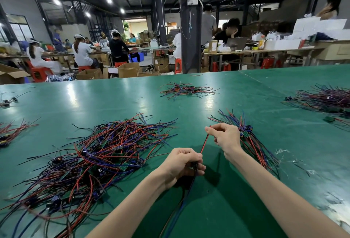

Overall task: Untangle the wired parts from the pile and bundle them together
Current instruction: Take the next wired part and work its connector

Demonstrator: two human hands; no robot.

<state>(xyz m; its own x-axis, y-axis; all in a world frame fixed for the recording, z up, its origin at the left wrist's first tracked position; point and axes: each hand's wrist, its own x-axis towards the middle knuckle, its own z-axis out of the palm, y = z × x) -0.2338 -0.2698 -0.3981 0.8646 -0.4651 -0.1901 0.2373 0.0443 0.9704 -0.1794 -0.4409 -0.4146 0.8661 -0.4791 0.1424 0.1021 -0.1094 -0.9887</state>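
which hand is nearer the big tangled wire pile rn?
Left. The left hand sits just right of the edge of the tangled pile, gripping a wired part. The right hand is farther right, pinching a red wire, in front of the smaller bundle.

The wide green table (117,101) carries a big tangled pile of wired parts (98,154) at the left and a straighter bundle (253,143) at the right. A small pile (187,91) lies far back, and a darker heap (325,99) lies at the right edge.
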